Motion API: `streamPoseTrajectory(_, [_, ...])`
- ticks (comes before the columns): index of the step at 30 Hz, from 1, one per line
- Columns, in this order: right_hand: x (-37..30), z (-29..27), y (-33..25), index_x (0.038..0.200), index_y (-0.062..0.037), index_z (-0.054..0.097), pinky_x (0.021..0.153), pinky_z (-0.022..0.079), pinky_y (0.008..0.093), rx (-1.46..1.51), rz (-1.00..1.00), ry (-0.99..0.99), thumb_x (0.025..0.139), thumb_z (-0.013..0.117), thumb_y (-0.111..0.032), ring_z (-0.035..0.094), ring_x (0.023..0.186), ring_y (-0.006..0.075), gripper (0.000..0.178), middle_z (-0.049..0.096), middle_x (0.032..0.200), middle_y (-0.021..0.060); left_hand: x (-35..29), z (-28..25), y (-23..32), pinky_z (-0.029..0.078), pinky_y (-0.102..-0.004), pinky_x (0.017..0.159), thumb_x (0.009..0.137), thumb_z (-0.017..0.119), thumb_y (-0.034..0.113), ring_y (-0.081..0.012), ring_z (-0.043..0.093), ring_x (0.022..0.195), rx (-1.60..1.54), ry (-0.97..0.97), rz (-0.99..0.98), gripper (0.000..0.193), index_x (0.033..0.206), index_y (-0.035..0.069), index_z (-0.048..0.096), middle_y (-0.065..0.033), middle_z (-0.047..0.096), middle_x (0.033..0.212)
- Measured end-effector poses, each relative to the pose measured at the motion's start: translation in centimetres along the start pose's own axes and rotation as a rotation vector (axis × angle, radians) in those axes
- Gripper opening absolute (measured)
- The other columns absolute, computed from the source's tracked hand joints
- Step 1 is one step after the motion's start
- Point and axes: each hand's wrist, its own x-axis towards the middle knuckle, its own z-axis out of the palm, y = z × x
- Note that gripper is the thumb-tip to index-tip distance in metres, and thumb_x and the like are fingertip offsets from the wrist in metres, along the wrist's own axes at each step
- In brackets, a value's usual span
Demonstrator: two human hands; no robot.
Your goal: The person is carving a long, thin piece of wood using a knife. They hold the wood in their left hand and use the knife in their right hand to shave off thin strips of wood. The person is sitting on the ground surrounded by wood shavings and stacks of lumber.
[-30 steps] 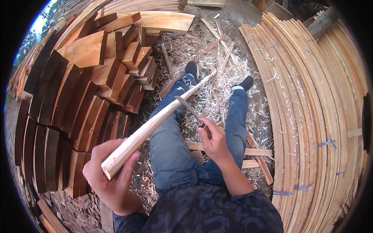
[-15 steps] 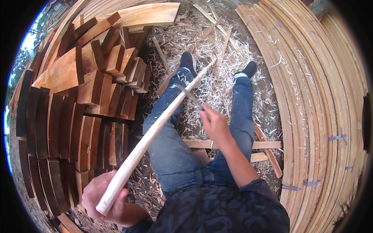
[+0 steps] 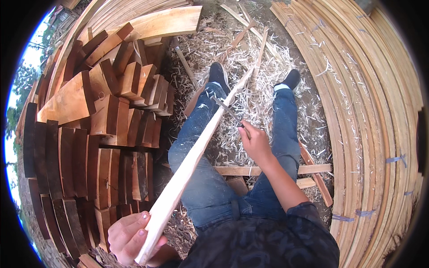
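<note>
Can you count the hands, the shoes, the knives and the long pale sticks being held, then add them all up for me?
Hands: 2, the left hand and the right hand
Dark shoes: 2
Knife: 1
Long pale stick, held: 1
Total: 6

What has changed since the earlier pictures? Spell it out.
The left hand has drawn the near end of the wooden stick lower in the picture, toward the person, so the stick slants more steeply. Nothing was taken up or let go. The right hand still holds the knife across the stick's far part; the legs stay apart.
</note>
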Motion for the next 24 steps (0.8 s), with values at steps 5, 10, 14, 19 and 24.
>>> streamPoseTrajectory(5, [-0.6,-0.6,-5.1,0.111,0.0002,0.061,0.047,0.052,0.0321,0.019,-0.293,-0.067,0.091,0.058,-0.02,0.064,0.056,0.0233,0.028,0.067,0.079,0.016,-0.9,0.4,-0.2,0.054,-0.0353,0.046,0.083,0.069,0.039,-0.0285,0.064,0.055,0.102,0.08,-0.002,0.048,0.102,-0.001,0.052,-0.0197,0.063,0.068])
streamPoseTrajectory(10, [1.7,-0.6,4.0,0.109,0.0036,0.062,0.052,0.049,0.0355,-0.155,0.121,-0.07,0.093,0.053,-0.022,0.064,0.058,0.0242,0.031,0.065,0.07,0.0176,0.1,0.8,-0.5,0.054,-0.0341,0.045,0.083,0.069,0.037,-0.0275,0.064,0.054,0.025,0.068,0.091,0.047,0.102,-0.001,0.051,-0.0197,0.064,0.07])
streamPoseTrajectory(14, [-0.5,-0.5,-1.3,0.109,0.005,0.061,0.051,0.049,0.035,-0.05,-0.007,-0.146,0.091,0.057,-0.017,0.064,0.059,0.0264,0.029,0.064,0.072,0.0188,-1.3,1.1,-0.5,0.053,-0.0338,0.045,0.083,0.069,0.037,-0.0268,0.063,0.054,0.146,0.176,0.024,0.047,0.103,-0.002,0.051,-0.0201,0.064,0.071])
streamPoseTrajectory(19, [0.4,0.6,-2.5,0.107,0.0003,0.06,0.046,0.048,0.0359,0.047,-0.121,-0.059,0.091,0.057,-0.019,0.063,0.054,0.0271,0.025,0.061,0.063,0.0149,-1.8,0.5,-0.5,0.055,-0.0355,0.053,0.083,0.069,0.039,-0.0265,0.063,0.058,0.12,0.133,-0.071,0.047,0.103,0.0,0.052,-0.0175,0.064,0.071])
streamPoseTrajectory(24, [1.4,2.6,3.7,0.11,-0.0006,0.059,0.046,0.047,0.0346,-0.021,0.115,-0.015,0.093,0.053,-0.017,0.061,0.052,0.0296,0.024,0.057,0.057,0.0152,-1.6,1.6,0.1,0.057,-0.0416,0.059,0.081,0.07,0.04,-0.0263,0.063,0.063,0.114,0.222,-0.158,0.048,0.099,-0.001,0.053,-0.0174,0.063,0.071])
